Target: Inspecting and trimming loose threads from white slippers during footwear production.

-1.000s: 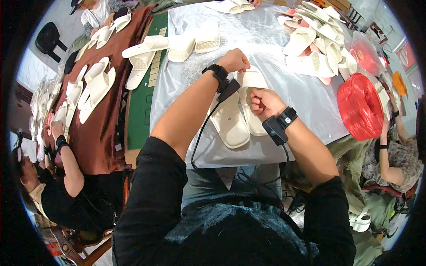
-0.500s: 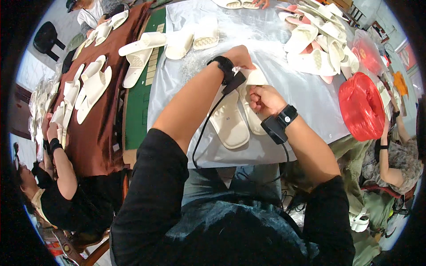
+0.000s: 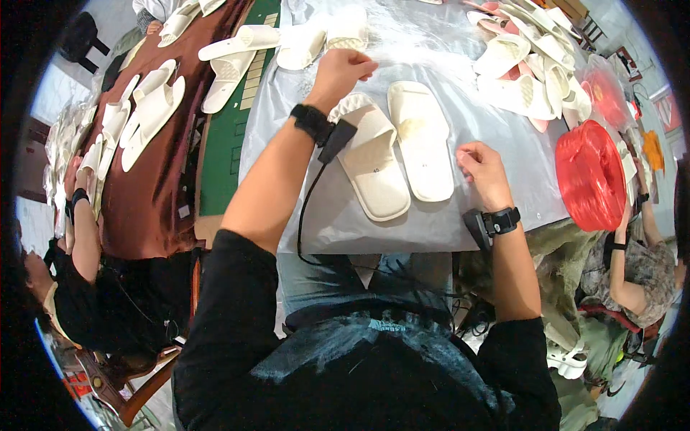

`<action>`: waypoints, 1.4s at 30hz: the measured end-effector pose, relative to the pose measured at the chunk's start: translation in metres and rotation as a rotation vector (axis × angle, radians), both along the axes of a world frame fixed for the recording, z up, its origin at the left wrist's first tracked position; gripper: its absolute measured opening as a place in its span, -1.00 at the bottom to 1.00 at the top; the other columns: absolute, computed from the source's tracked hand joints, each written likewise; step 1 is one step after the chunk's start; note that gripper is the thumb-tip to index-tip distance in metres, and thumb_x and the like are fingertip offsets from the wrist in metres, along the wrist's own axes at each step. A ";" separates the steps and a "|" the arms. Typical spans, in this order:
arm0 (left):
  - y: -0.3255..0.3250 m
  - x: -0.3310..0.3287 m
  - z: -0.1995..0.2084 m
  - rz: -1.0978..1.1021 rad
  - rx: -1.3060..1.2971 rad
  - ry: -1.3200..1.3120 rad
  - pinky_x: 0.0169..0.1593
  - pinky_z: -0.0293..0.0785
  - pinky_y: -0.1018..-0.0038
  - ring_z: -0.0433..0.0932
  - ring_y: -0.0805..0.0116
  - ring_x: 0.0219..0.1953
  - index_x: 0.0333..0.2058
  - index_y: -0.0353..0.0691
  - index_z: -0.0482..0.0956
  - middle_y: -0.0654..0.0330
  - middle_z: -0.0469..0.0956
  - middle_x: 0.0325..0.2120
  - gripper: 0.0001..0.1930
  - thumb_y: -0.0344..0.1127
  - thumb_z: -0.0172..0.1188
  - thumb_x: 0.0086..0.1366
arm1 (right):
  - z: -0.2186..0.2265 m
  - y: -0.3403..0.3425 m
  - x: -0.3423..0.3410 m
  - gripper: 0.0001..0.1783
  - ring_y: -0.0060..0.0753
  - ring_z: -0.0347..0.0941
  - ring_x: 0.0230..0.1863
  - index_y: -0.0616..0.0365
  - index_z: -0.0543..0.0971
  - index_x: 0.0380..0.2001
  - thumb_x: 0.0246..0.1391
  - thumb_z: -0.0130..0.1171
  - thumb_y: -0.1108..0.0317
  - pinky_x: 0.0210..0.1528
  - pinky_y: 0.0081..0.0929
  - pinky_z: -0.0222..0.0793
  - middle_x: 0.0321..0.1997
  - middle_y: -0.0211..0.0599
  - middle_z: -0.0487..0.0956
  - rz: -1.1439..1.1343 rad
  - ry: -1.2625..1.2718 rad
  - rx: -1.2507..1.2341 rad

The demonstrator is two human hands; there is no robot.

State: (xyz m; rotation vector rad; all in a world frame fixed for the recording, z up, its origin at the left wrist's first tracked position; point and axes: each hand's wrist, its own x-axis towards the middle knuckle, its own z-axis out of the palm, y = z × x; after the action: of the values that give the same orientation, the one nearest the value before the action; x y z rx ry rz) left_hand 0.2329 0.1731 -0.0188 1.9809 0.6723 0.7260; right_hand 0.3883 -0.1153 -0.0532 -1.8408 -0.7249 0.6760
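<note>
Two cream slippers lie side by side on the plastic-covered table before me. The left slipper (image 3: 379,190) has its strap arched over the sole. On the right slipper (image 3: 424,154) no raised strap shows, and a yellowish patch crosses its middle. Above the left slipper's far end is my left hand (image 3: 342,73), its fingers pinched together; whatever they hold, if anything, is hidden. My right hand (image 3: 486,171) hovers just right of the right slipper, apart from it, fingers curled in, the palm hidden. Both wrists wear black straps with small devices.
Finished-looking slippers (image 3: 348,30) stand at the table's far edge. A heap of slippers (image 3: 528,72) lies far right, beside a red plastic roll (image 3: 591,176). On the left, a brown-covered table (image 3: 144,208) bears more slippers. Co-workers sit on either side.
Both hands have drawn off the right slipper, the left hand moving up and left, the right hand moving right. The right slipper's raised strap no longer shows, and its whole length is exposed.
</note>
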 end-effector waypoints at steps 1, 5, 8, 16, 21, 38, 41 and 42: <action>-0.002 -0.010 -0.006 0.026 -0.115 -0.059 -0.36 0.42 0.60 0.52 0.53 -0.49 -0.40 -0.40 0.67 0.23 0.61 -0.56 -0.77 -0.29 0.29 0.19 | -0.002 0.007 -0.003 -0.74 -0.63 0.39 -0.52 0.29 0.55 -0.22 0.09 0.21 0.33 -0.49 -0.61 0.30 -0.51 -0.41 0.53 0.048 -0.045 0.000; -0.011 -0.034 -0.027 0.105 -0.329 -0.143 -0.38 0.40 0.62 0.49 0.55 -0.50 -0.36 -0.44 0.64 0.24 0.60 -0.55 -0.76 -0.29 0.29 0.22 | -0.001 0.040 -0.008 -0.50 -0.54 0.42 -0.45 0.34 0.45 0.01 0.02 0.29 0.32 -0.40 -0.55 0.37 -0.38 -0.27 0.56 0.137 -0.080 -0.005; -0.026 -0.035 -0.039 0.150 -0.318 -0.190 -0.39 0.40 0.61 0.49 0.55 -0.51 -0.36 -0.45 0.63 0.24 0.60 -0.54 -0.79 -0.34 0.28 0.23 | -0.005 0.056 0.003 -0.28 -0.37 0.49 -0.28 0.41 0.35 0.11 -0.08 0.37 0.30 -0.24 -0.45 0.42 -0.28 -0.10 0.57 0.144 -0.150 -0.046; -0.045 -0.045 -0.054 0.268 -0.141 -0.203 -0.39 0.45 0.57 0.53 0.54 -0.52 -0.36 -0.38 0.66 0.18 0.63 -0.57 -0.83 -0.35 0.29 0.18 | 0.006 0.075 -0.016 -0.40 -0.28 0.50 -0.17 0.43 0.41 -0.10 -0.18 0.42 0.33 -0.14 -0.41 0.41 -0.23 -0.06 0.55 0.164 -0.217 -0.153; -0.049 -0.047 -0.044 0.267 -0.118 -0.194 -0.37 0.45 0.53 0.53 0.49 -0.51 -0.30 -0.41 0.65 0.12 0.63 -0.54 -0.79 -0.34 0.28 0.19 | 0.017 0.065 -0.027 -0.44 -0.26 0.56 -0.21 0.31 0.27 0.06 -0.03 0.22 0.62 -0.22 -0.35 0.56 -0.13 0.04 0.53 0.051 0.304 0.128; -0.058 -0.052 -0.029 0.321 0.025 -0.306 -0.38 0.42 0.57 0.46 0.54 -0.54 -0.30 -0.37 0.66 0.19 0.61 -0.56 -0.80 -0.34 0.31 0.18 | 0.018 0.048 -0.045 -0.10 -0.29 0.55 -0.05 0.28 0.13 0.32 -0.14 0.19 0.79 -0.02 -0.39 0.51 -0.01 -0.04 0.55 0.108 0.380 0.374; -0.060 -0.051 -0.028 0.313 -0.084 -0.306 -0.39 0.42 0.60 0.45 0.56 -0.54 -0.32 -0.36 0.66 0.24 0.60 -0.57 -0.83 -0.36 0.30 0.20 | 0.020 0.047 -0.046 -0.10 -0.31 0.55 -0.06 0.27 0.12 0.33 -0.13 0.17 0.80 -0.02 -0.41 0.51 -0.03 -0.05 0.56 0.102 0.364 0.375; -0.060 -0.052 -0.027 0.310 -0.125 -0.321 -0.41 0.41 0.61 0.45 0.58 -0.54 -0.32 -0.36 0.66 0.27 0.59 -0.57 -0.84 -0.37 0.29 0.21 | 0.020 0.046 -0.046 -0.10 -0.31 0.55 -0.06 0.27 0.12 0.33 -0.13 0.17 0.80 -0.02 -0.41 0.51 -0.03 -0.05 0.56 0.105 0.362 0.381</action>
State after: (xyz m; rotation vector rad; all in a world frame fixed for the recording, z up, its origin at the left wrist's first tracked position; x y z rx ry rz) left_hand 0.1811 0.1131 -0.0462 1.6144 0.8144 1.1322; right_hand 0.3421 -0.0689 -0.0331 -1.2966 -0.6589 0.8474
